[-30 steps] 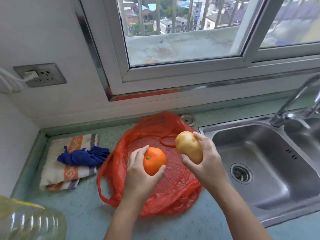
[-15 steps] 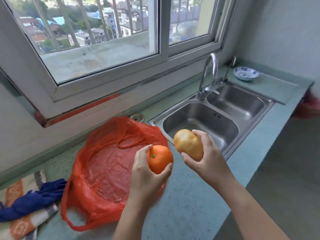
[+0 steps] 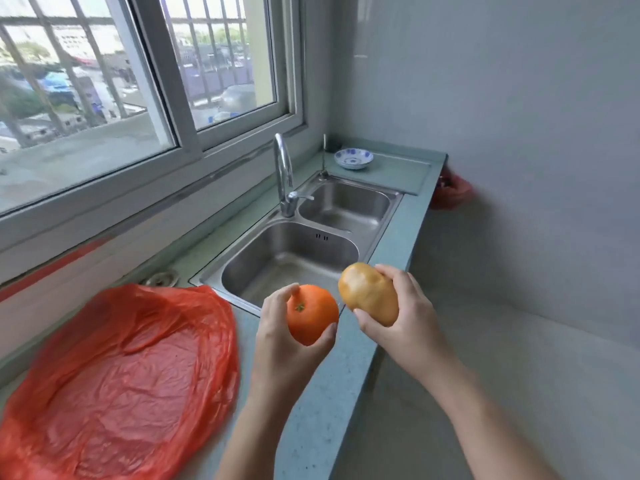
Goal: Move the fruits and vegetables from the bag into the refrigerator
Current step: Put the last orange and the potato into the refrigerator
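The left grip [image 3: 280,337] holds an orange [image 3: 311,313], fingers curled round it. The right grip [image 3: 405,320] holds a potato [image 3: 369,294] the same way. Both are in the air over the worktop [image 3: 329,393] edge. The sink [image 3: 270,244] is at 12 o'clock and the flat red bag [image 3: 121,375] at 8 o'clock. No fridge shows. The round orange may slip and roll away if the fingers loosen on the walk.

Both forearms [image 3: 485,420] are bare as far as they show; the left hand [image 3: 277,341] and right hand [image 3: 408,327] are bare too, nails short.
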The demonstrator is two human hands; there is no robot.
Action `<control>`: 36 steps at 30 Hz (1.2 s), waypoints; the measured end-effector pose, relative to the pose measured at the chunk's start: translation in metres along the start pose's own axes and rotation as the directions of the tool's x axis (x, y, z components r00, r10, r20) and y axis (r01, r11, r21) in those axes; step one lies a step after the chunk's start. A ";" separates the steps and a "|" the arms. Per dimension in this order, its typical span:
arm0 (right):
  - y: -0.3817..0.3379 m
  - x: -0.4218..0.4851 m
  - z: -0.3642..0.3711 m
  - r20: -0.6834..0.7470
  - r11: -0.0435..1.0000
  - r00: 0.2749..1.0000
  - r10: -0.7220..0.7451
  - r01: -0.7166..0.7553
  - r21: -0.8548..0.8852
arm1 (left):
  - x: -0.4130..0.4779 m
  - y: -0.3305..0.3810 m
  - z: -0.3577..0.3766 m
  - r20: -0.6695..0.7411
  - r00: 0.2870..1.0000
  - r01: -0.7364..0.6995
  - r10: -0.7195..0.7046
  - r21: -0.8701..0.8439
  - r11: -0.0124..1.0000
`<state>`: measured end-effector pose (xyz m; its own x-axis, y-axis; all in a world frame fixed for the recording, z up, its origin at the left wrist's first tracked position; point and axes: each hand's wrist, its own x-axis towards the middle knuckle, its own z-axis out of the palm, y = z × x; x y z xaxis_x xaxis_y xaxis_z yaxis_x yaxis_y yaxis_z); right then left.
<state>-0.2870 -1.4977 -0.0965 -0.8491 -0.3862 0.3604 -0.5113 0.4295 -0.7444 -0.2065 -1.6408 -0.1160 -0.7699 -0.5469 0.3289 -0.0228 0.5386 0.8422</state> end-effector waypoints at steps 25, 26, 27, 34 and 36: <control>0.115 -0.242 -0.314 -0.695 0.918 0.678 0.240 -0.392 -0.066 | -0.174 0.217 0.252 0.639 0.652 -0.202 0.408 -0.372 0.906; 0.121 -0.245 -0.322 -0.710 0.909 0.657 0.252 -0.412 -0.058 | -0.176 0.223 0.264 0.651 0.636 -0.197 0.414 -0.382 0.903; 0.128 -0.249 -0.330 -0.722 0.900 0.639 0.265 -0.432 -0.052 | -0.178 0.229 0.277 0.664 0.619 -0.191 0.420 -0.391 0.900; 0.195 -0.240 -0.391 -0.787 0.832 0.513 0.342 -0.555 0.000 | -0.171 0.265 0.383 0.751 0.527 -0.127 0.398 -0.394 0.910; 0.219 -0.223 -0.414 -0.804 0.818 0.485 0.343 -0.576 0.002 | -0.158 0.280 0.421 0.771 0.511 -0.101 0.382 -0.387 0.917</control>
<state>-0.2647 -0.9796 -0.1068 -0.6940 0.6167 0.3715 0.0711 0.5722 -0.8170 -0.3597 -1.1338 -0.1114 -0.8932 0.4201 0.1601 0.3034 0.3006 0.9042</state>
